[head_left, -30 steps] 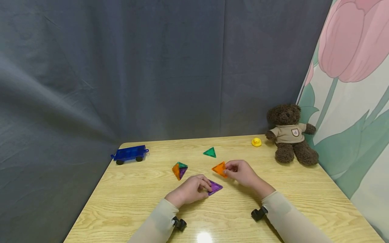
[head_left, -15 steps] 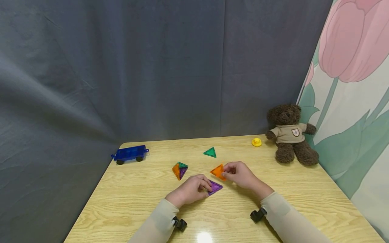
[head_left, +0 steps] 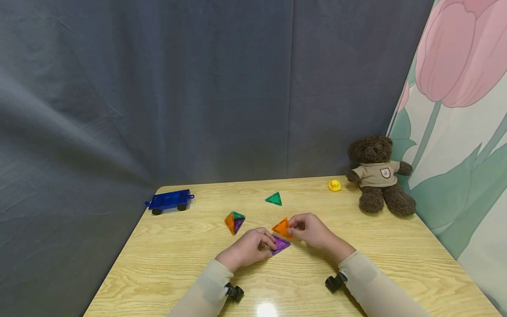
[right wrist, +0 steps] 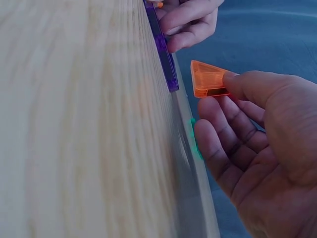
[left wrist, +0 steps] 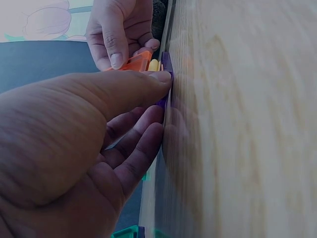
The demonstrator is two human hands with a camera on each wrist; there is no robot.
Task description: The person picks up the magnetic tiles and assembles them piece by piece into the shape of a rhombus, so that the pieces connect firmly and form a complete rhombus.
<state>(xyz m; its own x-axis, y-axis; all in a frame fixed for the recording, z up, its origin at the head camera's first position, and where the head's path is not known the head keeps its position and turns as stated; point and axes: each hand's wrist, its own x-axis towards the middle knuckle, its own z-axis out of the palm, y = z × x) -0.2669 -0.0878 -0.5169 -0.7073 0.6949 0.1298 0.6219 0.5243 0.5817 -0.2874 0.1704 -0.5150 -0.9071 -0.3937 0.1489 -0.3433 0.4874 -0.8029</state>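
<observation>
My left hand holds a purple translucent triangle tile by its left side, and the tile lies on the table. In the left wrist view, the thumb presses on the purple tile's edge. Just beyond that tile, my right hand pinches an orange triangle tile between thumb and fingers. The right wrist view shows the orange tile raised off the table and apart from the purple tile. Behind them a green triangle tile lies flat. A small pyramid of orange, green and purple tiles stands left.
A blue toy wagon stands at the table's back left corner. At the back right are a yellow rubber duck and a brown teddy bear. A dark curtain hangs behind the wooden table.
My right hand has moved slightly left and nearer to me, bringing the orange tile closer to the purple one. The left hand and the purple tile have stayed in place.
</observation>
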